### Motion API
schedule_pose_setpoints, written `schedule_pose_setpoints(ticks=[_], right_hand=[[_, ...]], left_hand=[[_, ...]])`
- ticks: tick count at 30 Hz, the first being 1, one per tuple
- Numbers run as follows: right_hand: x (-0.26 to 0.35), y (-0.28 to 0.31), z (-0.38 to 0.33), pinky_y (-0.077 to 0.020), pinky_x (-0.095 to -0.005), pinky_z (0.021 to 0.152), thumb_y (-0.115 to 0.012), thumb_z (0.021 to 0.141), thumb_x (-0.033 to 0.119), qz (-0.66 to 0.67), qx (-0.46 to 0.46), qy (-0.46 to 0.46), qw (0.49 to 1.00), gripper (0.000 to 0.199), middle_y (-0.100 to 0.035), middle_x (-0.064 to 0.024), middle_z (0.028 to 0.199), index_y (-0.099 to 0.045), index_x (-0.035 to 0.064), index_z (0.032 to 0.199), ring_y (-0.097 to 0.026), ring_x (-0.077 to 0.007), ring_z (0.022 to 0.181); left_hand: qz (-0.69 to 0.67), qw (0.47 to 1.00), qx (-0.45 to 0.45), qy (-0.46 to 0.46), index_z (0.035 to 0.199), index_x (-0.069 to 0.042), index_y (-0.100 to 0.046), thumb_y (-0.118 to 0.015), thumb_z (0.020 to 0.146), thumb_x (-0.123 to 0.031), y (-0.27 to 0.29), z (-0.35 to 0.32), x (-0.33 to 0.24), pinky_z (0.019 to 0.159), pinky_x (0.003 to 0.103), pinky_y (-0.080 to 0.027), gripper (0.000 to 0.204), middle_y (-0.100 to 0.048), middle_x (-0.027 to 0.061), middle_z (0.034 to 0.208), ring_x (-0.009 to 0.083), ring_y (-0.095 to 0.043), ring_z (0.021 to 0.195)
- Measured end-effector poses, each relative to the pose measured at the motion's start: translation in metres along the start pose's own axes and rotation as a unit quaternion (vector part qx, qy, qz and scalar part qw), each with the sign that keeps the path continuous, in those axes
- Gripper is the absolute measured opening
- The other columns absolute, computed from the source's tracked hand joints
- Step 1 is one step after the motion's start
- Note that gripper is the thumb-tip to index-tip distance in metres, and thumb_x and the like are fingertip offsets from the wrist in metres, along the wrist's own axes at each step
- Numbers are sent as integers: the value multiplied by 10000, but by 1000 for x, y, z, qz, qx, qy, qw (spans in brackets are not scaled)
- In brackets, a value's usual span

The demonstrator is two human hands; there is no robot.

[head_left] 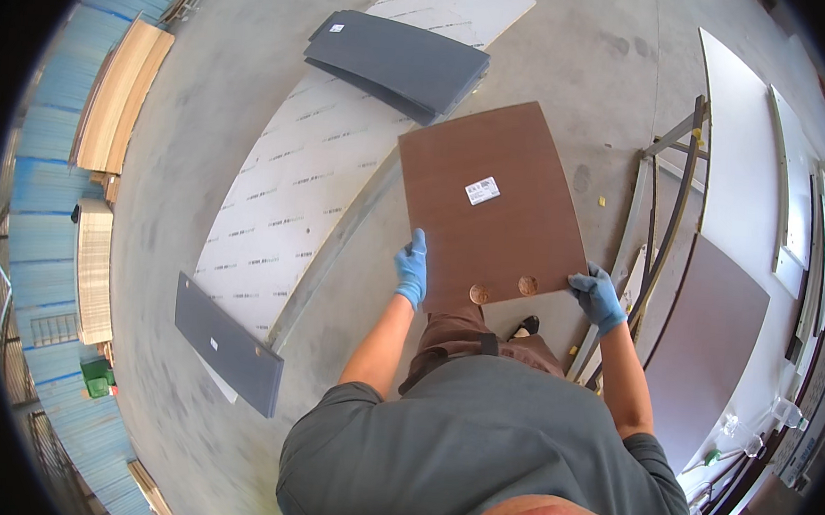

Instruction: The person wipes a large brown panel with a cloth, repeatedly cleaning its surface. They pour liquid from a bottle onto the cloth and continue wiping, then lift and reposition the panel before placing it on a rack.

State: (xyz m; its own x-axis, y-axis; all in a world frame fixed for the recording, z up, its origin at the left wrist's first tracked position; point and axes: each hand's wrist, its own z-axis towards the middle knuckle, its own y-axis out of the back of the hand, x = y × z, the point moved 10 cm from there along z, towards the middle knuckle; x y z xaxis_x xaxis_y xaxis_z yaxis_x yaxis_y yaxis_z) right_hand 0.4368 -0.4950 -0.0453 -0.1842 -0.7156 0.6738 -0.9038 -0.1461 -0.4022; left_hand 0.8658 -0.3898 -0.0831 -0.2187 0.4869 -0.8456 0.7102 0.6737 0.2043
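Note:
A brown rectangular panel is held up in front of me, with a small white label on its face and two round drilled recesses by its near edge. My left hand, in a blue glove, grips its left edge low down, with the thumb along the face. On the right, my gloved right hand is closed on the panel's near right corner. Beyond the panel, a stack of dark grey panels rests on a long white printed board. Another grey panel lies across the board's near end.
To the right stand a metal rack, large white panels and a leaning brown panel. Several clear bottles sit at the lower right. Stacked wooden boards and a green container are along the blue wall at left.

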Motion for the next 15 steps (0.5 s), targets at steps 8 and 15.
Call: schedule_pose_setpoints(ticks=[8, 15], right_hand=[[45, -88, 268, -575, -330, 830, -783, 941, 255, -208, -115, -73, 969, 472, -741, -47, 1124, -668, 62, 1356, -705, -151, 934], [77, -166, 450, -531, -326, 778, -783, 931, 287, -267, -98, -106, 953, 452, -749, -34, 1020, -696, 67, 1316, -678, -139, 854]], left_hand=[[72, 993, -70, -57, 714, 5, -654, -679, 1009, -595, -13, 266, -81, 633, 381, -458, 668, -569, 13, 680, 122, -466, 677], [158, 975, -101, -121, 746, 63, -707, -634, 1008, -644, -33, 473, -148, 626, 453, -462, 758, -622, 92, 635, 168, -509, 635]])
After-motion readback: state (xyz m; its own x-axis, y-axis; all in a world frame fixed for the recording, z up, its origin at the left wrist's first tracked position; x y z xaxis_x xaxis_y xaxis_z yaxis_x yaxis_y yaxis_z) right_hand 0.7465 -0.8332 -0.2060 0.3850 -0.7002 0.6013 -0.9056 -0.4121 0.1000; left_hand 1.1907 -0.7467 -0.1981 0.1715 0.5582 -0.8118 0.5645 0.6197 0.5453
